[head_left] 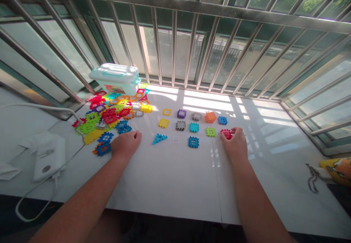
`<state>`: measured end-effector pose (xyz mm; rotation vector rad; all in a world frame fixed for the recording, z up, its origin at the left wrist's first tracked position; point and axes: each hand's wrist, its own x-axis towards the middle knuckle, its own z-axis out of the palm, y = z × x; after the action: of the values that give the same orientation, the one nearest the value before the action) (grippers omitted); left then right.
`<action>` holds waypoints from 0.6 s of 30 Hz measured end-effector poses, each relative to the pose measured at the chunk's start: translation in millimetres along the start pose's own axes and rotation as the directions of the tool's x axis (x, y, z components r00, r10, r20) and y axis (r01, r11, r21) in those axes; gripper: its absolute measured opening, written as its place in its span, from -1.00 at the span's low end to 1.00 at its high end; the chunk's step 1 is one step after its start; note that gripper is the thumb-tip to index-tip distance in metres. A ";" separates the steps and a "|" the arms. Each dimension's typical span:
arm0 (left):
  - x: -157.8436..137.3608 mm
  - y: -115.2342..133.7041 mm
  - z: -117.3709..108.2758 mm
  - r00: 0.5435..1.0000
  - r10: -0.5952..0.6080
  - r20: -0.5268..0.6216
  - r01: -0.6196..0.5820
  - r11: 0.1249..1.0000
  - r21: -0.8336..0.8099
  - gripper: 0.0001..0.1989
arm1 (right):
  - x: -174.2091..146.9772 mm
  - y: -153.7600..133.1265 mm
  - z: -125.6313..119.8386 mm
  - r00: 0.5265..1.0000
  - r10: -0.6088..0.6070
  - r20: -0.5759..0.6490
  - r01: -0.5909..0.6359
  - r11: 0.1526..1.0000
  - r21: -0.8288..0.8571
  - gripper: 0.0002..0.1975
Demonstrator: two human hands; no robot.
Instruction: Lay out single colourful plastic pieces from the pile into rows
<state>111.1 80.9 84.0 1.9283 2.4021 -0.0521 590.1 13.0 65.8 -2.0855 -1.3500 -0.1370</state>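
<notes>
At the right end of the laid-out rows, my right hand pinches a red interlocking tile at the tabletop. My left hand is curled closed beside the heap, near blue tiles; anything inside it is hidden. Between my hands lie spaced toothed plastic tiles: a light green tile, a cyan tile, a grey tile and a yellow tile. Nearer me are a blue triangle, a white tile and a blue window tile. Behind them sit purple and orange tiles.
A mixed heap of tiles covers the left, before a lidded plastic box. A white power bank with a cable lies far left. A yellow item with a strap is far right. Metal bars border the white surface.
</notes>
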 end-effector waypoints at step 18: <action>1.2 -2.0 3.4 1.000 -0.004 -0.024 0.003 1.000 -0.013 -0.35 | 1.0 7.5 12.3 0.999 0.044 0.010 -0.043 0.995 -0.093 -0.50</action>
<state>109.0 81.4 80.4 1.9305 2.4148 -0.0138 593.8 18.7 53.1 -2.1947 -1.3271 -0.1722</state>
